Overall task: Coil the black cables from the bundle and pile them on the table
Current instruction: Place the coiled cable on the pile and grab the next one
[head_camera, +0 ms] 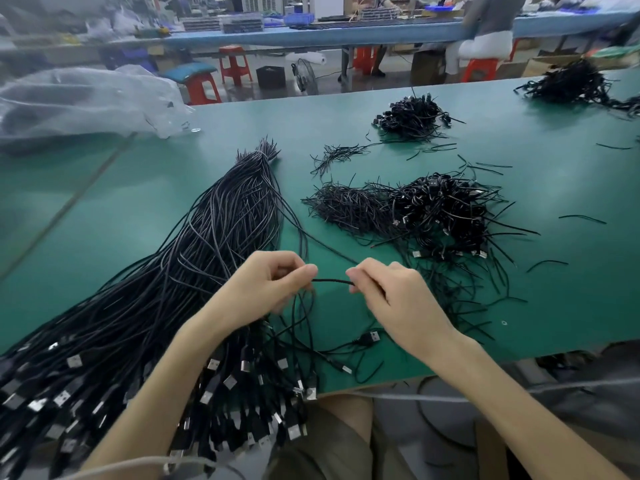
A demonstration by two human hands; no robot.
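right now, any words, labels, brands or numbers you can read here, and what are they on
None can be read.
USB plugs on the cable bundle: no legible marking.
Black cable pinched by the left hand and right hand: no print shows.
Blue bins on the far bench: too blurred to read.

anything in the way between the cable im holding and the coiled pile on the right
Nothing visible blocks it. Only loose black ties lie flat on the table between the cable and the pile.
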